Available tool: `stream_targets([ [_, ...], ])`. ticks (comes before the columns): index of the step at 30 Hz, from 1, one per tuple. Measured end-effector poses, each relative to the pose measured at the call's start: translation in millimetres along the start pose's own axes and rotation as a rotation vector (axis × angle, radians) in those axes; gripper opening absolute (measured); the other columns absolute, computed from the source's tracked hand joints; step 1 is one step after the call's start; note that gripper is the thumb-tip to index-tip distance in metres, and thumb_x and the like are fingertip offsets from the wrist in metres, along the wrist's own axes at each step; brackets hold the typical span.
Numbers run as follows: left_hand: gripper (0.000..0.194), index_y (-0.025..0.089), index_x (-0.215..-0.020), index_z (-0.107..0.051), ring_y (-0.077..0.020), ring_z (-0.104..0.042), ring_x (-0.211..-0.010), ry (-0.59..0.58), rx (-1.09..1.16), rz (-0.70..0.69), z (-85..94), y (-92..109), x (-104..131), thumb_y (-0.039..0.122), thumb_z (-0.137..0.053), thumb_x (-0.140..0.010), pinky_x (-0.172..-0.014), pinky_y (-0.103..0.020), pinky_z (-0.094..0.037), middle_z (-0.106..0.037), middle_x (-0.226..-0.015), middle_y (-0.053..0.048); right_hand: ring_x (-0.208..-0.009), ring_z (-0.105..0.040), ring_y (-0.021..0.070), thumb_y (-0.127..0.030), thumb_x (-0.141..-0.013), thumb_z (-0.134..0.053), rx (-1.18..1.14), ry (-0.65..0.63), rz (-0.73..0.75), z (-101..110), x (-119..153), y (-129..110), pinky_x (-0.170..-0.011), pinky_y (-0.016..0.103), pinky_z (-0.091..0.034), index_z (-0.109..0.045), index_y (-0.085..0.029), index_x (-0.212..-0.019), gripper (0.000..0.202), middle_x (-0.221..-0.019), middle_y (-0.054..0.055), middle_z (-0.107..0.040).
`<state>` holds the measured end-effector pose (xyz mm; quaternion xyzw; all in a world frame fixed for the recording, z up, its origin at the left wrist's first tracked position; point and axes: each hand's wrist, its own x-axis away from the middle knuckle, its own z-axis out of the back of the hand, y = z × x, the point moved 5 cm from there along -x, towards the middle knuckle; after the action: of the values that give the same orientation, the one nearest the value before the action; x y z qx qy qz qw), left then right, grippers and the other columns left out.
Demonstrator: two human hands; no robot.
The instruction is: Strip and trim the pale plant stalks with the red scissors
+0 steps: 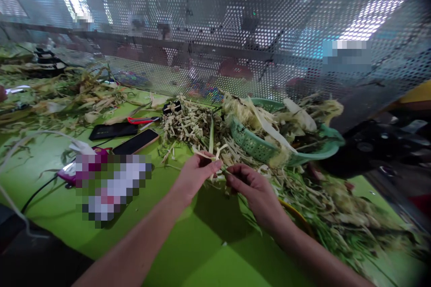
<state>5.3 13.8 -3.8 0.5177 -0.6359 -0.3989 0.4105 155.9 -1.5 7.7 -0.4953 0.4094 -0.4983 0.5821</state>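
Observation:
My left hand (197, 172) is closed, thumb and fingers pinching pale strips of what looks like corn husk (218, 152) that stick out in several directions. Just to its right, my right hand (251, 186) pinches the thin green end of the same piece, its fingertips curled. The two hands almost meet above the green tabletop (175, 242). Right behind them lies a heap of small dry husk pieces (188, 123). A green plastic basket (252, 143) full of dried husks and pale fibres stands beyond my right hand.
Left of my hands lie a phone (136, 142), a dark flat case (112, 131), a red-handled cutter (143, 120) and a purple-white device (67, 170) with cables. Loose husks (74, 94) cover the far left; green strips (323, 219) lie at right. A perforated metal screen (208, 54) rises behind.

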Motion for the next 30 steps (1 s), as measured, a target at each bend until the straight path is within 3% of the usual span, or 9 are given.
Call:
stream_targets([
  [5,0.029,0.013,-0.085,-0.063,-0.0126,-0.055,-0.071,-0.034,-0.060,-0.016,-2.1,1,-1,0.037,-0.073,-0.071,-0.072,-0.028,-0.043,-0.062,-0.076,-0.002,-0.061,-0.051,0.0125,-0.042,-0.078,-0.067,-0.041,-0.037,-0.009,-2,0,-2,-0.058,0.025,-0.041,-0.063,-0.018,-0.076,0.025,-0.067,0.000,-0.058],
  [9,0.027,0.011,-0.079,-0.067,-0.0109,-0.052,-0.065,-0.033,0.061,0.032,-3.3,1,0,0.035,-0.074,-0.070,-0.067,-0.027,-0.042,-0.061,-0.071,-0.003,-0.056,-0.049,0.0106,-0.041,-0.077,-0.069,-0.241,-0.141,-0.125,-11,0,5,-0.054,0.023,-0.039,-0.061,-0.016,-0.068,0.027,-0.062,0.001,-0.060],
  [15,0.024,0.012,-0.075,-0.068,-0.0087,-0.048,-0.061,-0.047,0.201,0.041,-2.5,-1,1,0.033,-0.076,-0.068,-0.061,-0.024,-0.041,-0.059,-0.070,-0.002,-0.055,-0.051,0.0084,-0.037,-0.076,-0.072,-0.424,-0.227,-0.270,-21,3,12,-0.054,0.020,-0.041,-0.060,-0.015,-0.072,0.025,-0.064,0.001,-0.063],
  [22,0.023,0.013,-0.070,-0.065,-0.0084,-0.046,-0.057,-0.029,0.151,0.026,-3.5,6,1,0.034,-0.075,-0.068,-0.057,-0.023,-0.038,-0.054,-0.062,0.001,-0.055,-0.050,0.0090,-0.038,-0.075,-0.073,-0.401,-0.223,-0.266,-23,2,12,-0.056,0.021,-0.040,-0.060,-0.016,-0.072,0.026,-0.065,0.001,-0.063],
  [30,0.027,0.015,-0.092,-0.071,-0.0124,-0.054,-0.073,-0.092,0.039,0.059,-4.4,3,2,0.037,-0.066,-0.077,-0.074,-0.026,-0.041,-0.066,-0.081,-0.003,-0.062,-0.043,0.0122,-0.045,-0.076,-0.070,-0.096,-0.196,-0.092,-16,1,4,-0.057,0.024,-0.034,-0.059,-0.017,-0.070,0.031,-0.065,-0.001,-0.051],
])
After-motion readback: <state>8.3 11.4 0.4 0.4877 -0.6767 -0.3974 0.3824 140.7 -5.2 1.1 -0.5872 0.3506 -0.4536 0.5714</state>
